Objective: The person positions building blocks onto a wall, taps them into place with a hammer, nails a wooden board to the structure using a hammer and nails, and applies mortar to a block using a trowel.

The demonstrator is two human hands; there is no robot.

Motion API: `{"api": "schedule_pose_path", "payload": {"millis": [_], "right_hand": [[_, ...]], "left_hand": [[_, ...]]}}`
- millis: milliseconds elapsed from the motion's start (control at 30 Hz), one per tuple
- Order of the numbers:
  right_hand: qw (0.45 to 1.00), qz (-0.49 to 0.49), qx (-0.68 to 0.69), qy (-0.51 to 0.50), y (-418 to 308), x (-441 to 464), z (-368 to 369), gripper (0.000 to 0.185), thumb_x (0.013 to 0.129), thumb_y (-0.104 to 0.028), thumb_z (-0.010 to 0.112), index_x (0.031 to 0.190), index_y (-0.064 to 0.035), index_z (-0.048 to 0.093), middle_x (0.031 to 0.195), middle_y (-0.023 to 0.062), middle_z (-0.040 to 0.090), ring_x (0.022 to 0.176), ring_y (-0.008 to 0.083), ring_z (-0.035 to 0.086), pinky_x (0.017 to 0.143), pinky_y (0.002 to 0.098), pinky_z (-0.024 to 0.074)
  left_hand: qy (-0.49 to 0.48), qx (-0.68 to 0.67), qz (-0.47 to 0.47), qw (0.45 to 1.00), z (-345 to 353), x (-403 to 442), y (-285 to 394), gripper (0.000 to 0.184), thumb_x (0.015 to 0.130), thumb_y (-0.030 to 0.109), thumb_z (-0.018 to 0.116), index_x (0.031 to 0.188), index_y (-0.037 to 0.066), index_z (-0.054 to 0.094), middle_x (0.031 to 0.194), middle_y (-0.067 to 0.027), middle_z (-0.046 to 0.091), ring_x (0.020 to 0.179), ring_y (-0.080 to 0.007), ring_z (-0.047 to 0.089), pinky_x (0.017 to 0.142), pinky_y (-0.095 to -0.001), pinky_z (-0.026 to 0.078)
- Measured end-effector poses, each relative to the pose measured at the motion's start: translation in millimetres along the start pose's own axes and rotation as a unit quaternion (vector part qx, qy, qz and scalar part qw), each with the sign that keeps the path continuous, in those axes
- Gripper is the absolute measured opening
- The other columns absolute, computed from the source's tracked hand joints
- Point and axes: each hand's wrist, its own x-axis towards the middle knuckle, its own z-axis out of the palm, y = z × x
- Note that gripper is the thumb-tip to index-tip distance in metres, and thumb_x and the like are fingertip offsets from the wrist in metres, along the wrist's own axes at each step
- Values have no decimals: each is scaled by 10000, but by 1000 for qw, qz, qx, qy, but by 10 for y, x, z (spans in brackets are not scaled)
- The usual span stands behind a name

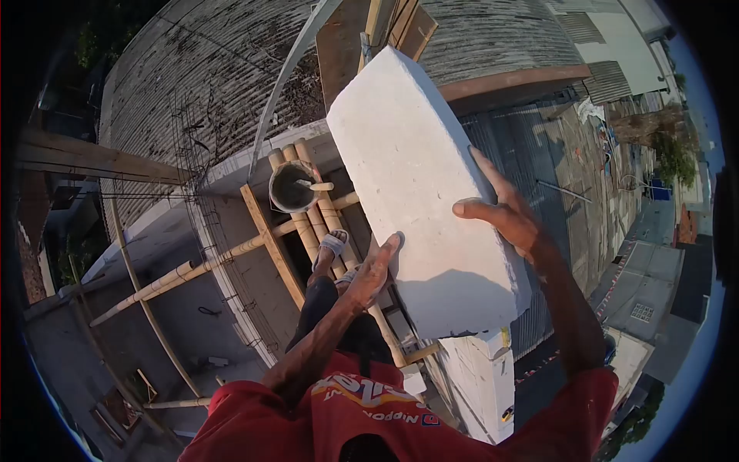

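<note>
The white block [423, 192] is to the right of the bucket, big and pale, with a flat face that has some small pits. Its lower edge looks rough, and a shadow covers the lower part of the face.

The bucket [272, 189] stands on bamboo poles [327, 209]; inside there is grey material [288, 189] and a tool with a wooden handle [322, 186], which sticks out over the rim on the block's side.

The block's long axis is slanted: one narrow end points up and away, above the bucket's level, and the other comes down toward the person, below it.

The left hand [369, 279] has its thumb on the block's edge nearer the bucket, fingers hidden. The right hand [509, 215] grips the farther edge, thumb spread wide from the fingers.
</note>
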Motion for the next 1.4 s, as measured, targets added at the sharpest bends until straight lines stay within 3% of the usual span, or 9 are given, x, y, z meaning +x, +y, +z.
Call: {"api": "schedule_pose_path", "payload": {"millis": [167, 267, 533, 700, 900, 933, 1100, 1200, 1400], "right_hand": [[989, -72, -74, 107, -185, -98, -176, 1017, 693, -319, 808, 1548, -69, 316, 1426, 295, 403, 1319, 402, 443, 1100, 449, 354], [979, -63, -117, 156, -178, -53, -218, 1024, 680, -322, 813, 1549, -95, 322, 1353, 277, 424, 1274, 409, 455, 1082, 467, 368], [958, -87, -215, 169, 35, -197, 1, 1054, 671, -355, 824, 1565, -176, 296, 1259, 263, 432, 1211, 429, 447, 1052, 498, 389], [983, -14, -176, 50, 61, 47, 141, 1035, 666, -391, 829, 1560, -232, 331, 1338, 219, 428, 1233, 398, 456, 1060, 486, 393], [987, 46, -139, -65, 110, 445, 437, 1029, 716, -533, 724, 1572, -149, 299, 1286, 271, 490, 1176, 411, 527, 984, 472, 433], [989, 45, -111, -84, 106, 466, 510, 1055, 702, -533, 728, 1554, -82, 301, 1299, 313, 478, 1171, 428, 542, 975, 475, 451], [988, 52, 21, -145, 345, 537, 909, 1160, 679, -531, 723, 1523, 95, 231, 1345, 406, 445, 1187, 458, 557, 955, 493, 477], [979, 127, 57, -151, 494, 568, 1221, 1123, 703, -512, 704, 1536, 65, 222, 1324, 354, 489, 1169, 423, 570, 938, 474, 477], [933, 229, 179, -213, 666, 594, 1635, 838, 783, -514, 639, 1415, -1, 440, 1231, 257, 554, 1061, 330, 598, 870, 431, 478]], "left_hand": [[-66, 69, 24, 995, 181, 568, 152, 958, 946, 660, 510, 1532, -18, 170, 1499, -214, 349, 1353, -309, 409, 1058, -436, 428], [-130, -19, -24, 991, 369, 730, 546, 987, 933, 714, 459, 1552, 9, 151, 1523, -224, 326, 1389, -370, 373, 1098, -557, 363], [-122, -177, 21, 976, 344, 1049, 831, 877, 966, 704, 364, 1527, 37, 263, 1483, -190, 424, 1347, -354, 447, 1137, -505, 356], [-38, -207, -17, 978, 8, 728, 618, 801, 974, 621, 471, 1507, 47, 300, 1424, -188, 486, 1307, -332, 500, 1093, -494, 423], [2, -197, 62, 978, -385, 273, 397, 695, 997, 419, 521, 1511, 22, 272, 1487, -186, 423, 1337, -333, 474, 1113, -479, 404], [16, -212, 55, 976, -374, 159, 415, 677, 992, 379, 512, 1507, 11, 271, 1481, -197, 432, 1327, -338, 487, 1095, -482, 426], [71, -155, 54, 984, -595, -249, 168, 739, 947, 490, 538, 1478, 10, 355, 1427, -183, 508, 1263, -305, 551, 1077, -450, 445], [106, -155, 34, 982, -800, -461, -51, 797, 937, 511, 555, 1499, 8, 298, 1401, -236, 492, 1232, -327, 560, 1015, -455, 486], [141, -170, -44, 974, -1288, -586, -347, 872, 882, 548, 609, 1497, 8, 307, 1351, -259, 483, 1183, -328, 567, 936, -444, 520]]}}
